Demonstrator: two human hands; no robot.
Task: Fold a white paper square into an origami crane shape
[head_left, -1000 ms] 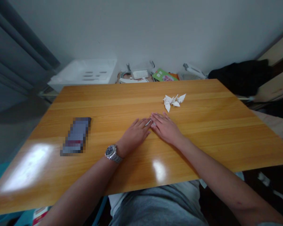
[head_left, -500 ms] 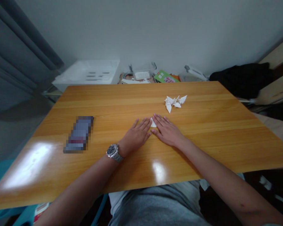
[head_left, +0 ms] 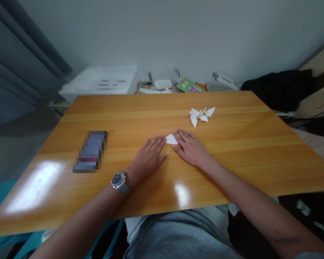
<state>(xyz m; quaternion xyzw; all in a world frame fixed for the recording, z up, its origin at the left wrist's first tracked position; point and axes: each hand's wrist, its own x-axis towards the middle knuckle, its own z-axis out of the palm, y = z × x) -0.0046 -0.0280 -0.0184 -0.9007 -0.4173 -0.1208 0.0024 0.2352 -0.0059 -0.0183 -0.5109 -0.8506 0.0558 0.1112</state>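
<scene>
A small white piece of folded paper (head_left: 171, 139) lies flat on the wooden table (head_left: 140, 118), between my hands. My right hand (head_left: 190, 147) rests flat with its fingers over the paper's right part, hiding it. Palm down and fingers stretched, my left hand (head_left: 149, 156) lies to the left, its fingertips at the paper's left tip. A silver watch (head_left: 120, 181) is on my left wrist. Beyond my right hand stand white folded paper cranes (head_left: 201, 116), touching one another.
A phone (head_left: 91, 151), blurred out, lies on the left side of the table. Behind the far edge are a white plastic tray (head_left: 89, 81), a green booklet (head_left: 189, 85) and a white box (head_left: 163, 85). Black cloth (head_left: 278, 88) is heaped at the right.
My left hand has slid left and slightly nearer, uncovering more of the white paper. My right hand has stayed almost in place.
</scene>
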